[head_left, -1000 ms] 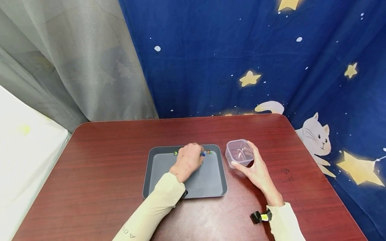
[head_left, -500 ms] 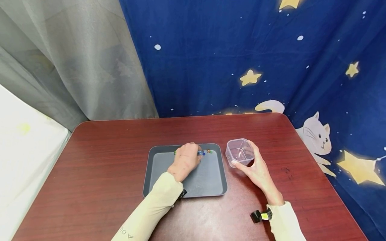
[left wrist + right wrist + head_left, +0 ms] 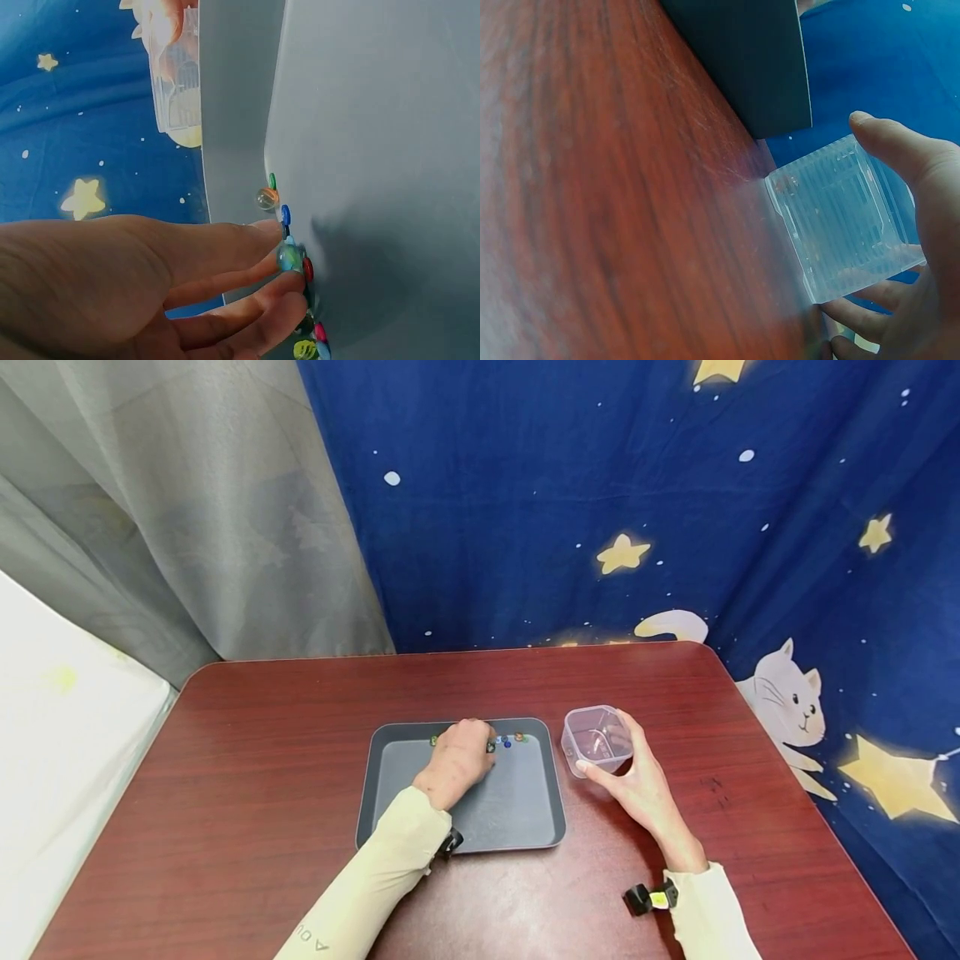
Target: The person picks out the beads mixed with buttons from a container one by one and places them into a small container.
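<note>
Along the far side of the grey tray (image 3: 498, 806) lies a row of small colourful glass pieces, including an orange one (image 3: 519, 737) and a blue one (image 3: 507, 745). My left hand (image 3: 457, 762) reaches over that row, covering part of it. In the left wrist view, its thumb and fingertips pinch a clear greenish marble (image 3: 290, 256); a red piece (image 3: 308, 269) lies beside it. My right hand (image 3: 645, 789) holds a clear square plastic container (image 3: 597, 743) upright on the table, thumb on the near side and fingers round the right. No pieces are visible inside the container.
The tray and container stand side by side on a dark red wooden table (image 3: 262, 777). Behind the table hang a grey curtain (image 3: 225, 527) and a blue curtain (image 3: 510, 527) with stars and a cat. White cloth (image 3: 67, 735) is at the left.
My left hand has shifted slightly left along the row, uncovering more pieces on its right. My right hand and the container have stayed in place.
</note>
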Demonstrator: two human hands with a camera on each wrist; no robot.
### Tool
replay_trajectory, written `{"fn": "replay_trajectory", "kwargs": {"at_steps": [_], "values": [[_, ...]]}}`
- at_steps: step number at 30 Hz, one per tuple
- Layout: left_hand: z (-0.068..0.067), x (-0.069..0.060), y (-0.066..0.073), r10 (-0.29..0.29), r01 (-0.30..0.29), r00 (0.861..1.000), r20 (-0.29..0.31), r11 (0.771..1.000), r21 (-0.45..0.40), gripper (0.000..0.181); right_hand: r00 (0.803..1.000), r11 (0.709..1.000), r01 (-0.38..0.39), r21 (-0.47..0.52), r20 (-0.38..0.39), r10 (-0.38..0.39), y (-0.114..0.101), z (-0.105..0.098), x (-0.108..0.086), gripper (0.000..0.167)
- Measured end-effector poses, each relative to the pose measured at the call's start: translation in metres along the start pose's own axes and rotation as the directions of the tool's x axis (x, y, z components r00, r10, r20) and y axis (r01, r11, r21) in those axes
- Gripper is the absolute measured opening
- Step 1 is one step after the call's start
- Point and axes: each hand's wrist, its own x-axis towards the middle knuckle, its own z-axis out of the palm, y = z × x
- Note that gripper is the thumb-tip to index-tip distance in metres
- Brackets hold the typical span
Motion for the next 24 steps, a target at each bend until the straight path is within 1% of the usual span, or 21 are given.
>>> {"fn": "replay_trajectory", "kwargs": {"at_steps": [5, 7, 11, 15, 21, 24], "values": [[0.0008, 0.0007, -0.0009, -0.016, 0.016, 1.0, 0.021, 1.0, -0.018, 0.01, 1.0, 1.0, 0.004, -0.006, -0.002, -0.004, -0.0002, -0.0005, -0.0008, 0.104], [0.0016, 0.0012, -0.0017, -0.013, 0.013, 1.0, 0.019, 1.0, -0.018, 0.01, 1.0, 1.0, 0.007, -0.008, -0.004, -0.007, -0.0003, -0.0006, -0.0011, 0.104], [0.0025, 0.0012, -0.003, -0.003, 0.003, 1.0, 0.017, 1.0, -0.017, 0.019, 1.0, 1.0, 0.0, -0.01, -0.002, 0.0, 0.0002, -0.0002, -0.0013, 0.104], [0.0021, 0.0011, -0.0034, 0.006, -0.006, 1.0, 0.009, 1.0, -0.001, 0.018, 1.0, 1.0, -0.004, -0.009, -0.002, 0.004, 0.0004, 0.0005, -0.001, 0.105], [0.0017, 0.0023, -0.0038, -0.006, 0.005, 1.0, 0.023, 1.0, 0.025, 0.017, 1.0, 1.0, 0.012, -0.007, -0.011, -0.012, 0.0015, 0.001, 0.0001, 0.105], [0.0018, 0.0025, -0.0038, -0.008, 0.007, 1.0, 0.021, 0.999, 0.031, 0.018, 1.0, 1.0, 0.01, -0.008, -0.01, -0.01, 0.0021, 0.0011, 0.0003, 0.105]]}}
